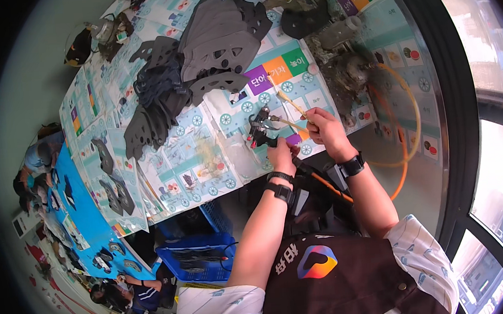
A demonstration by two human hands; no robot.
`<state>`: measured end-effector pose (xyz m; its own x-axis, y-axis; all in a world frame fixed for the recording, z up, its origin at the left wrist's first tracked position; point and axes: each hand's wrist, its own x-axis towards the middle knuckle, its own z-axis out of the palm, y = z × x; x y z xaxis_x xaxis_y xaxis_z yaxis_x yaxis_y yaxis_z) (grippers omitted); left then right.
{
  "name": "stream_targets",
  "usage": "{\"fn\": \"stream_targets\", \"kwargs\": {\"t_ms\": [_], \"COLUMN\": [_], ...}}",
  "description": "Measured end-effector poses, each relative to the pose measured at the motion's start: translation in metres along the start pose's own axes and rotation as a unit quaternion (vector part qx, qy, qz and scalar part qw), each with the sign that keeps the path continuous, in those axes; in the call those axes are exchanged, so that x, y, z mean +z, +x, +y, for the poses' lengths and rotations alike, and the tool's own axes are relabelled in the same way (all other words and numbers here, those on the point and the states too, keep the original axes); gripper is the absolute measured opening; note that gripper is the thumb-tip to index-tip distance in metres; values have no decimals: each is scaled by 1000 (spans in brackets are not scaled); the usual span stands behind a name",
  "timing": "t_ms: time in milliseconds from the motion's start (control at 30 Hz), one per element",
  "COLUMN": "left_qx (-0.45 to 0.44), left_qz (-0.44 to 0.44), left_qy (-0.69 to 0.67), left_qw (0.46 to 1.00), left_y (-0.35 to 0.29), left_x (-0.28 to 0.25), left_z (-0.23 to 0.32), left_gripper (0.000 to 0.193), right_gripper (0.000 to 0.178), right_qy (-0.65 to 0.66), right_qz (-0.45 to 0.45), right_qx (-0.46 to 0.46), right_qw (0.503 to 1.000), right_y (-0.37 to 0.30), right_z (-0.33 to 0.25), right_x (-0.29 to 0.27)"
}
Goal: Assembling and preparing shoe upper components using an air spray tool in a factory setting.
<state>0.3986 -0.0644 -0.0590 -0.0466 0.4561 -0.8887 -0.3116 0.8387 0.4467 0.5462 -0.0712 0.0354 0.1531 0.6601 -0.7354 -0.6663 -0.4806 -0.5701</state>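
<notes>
Here, seen from above a long table (344, 150) papered with teal printed sheets (193, 155): two bare hands at work near the table's front edge; left hand (281, 152) closed around the grip of one small black spray gun (261, 130), the gun lying just at eleven o'clock of the knuckles, nozzle end toward the table's middle; right hand (323, 126) pinched narrow on one thin pale stick (287, 101), the stick running from the fingertips toward ten o'clock and crossing just above the gun. Two black bands on the left wrist, one black watch (352, 165) on the right. One orange hose (405, 140) looping at three o'clock of the right hand, curving down past the table edge. At eleven o'clock of both hands, well apart, a heap of grey cut-out sheets (209, 49), too overlapped to count. One blue crate (197, 257) below the table at seven o'clock; other people seated at the far left, too small to count.
</notes>
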Motion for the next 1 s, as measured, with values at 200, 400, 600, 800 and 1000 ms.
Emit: {"fn": "stream_targets", "kwargs": {"t_ms": [200,400,600,800,1000], "left_qx": [-55,-64,-51,-46,-55], "left_qz": [-95,-147,-167,-178,-168], "left_qy": [-7,-37,-38,-15,-11], "left_qw": [994,986,984,983,984], "left_y": [-24,-30,-26,-25,-23], "left_x": [-34,-39,-33,-27,-26], "left_z": [19,37,41,42,40], "left_gripper": [33,38,26,26,35], "right_gripper": [23,31,33,32,32], "right_qy": [-148,-280,-336,-344,-411], "right_qz": [26,48,49,78,103], "right_qx": [-92,-166,-157,-176,-222], "right_qw": [984,945,928,919,878], "right_y": [-6,-13,-6,7,23], "right_z": [2,8,5,-4,-6], "right_x": [13,38,53,59,61]}}
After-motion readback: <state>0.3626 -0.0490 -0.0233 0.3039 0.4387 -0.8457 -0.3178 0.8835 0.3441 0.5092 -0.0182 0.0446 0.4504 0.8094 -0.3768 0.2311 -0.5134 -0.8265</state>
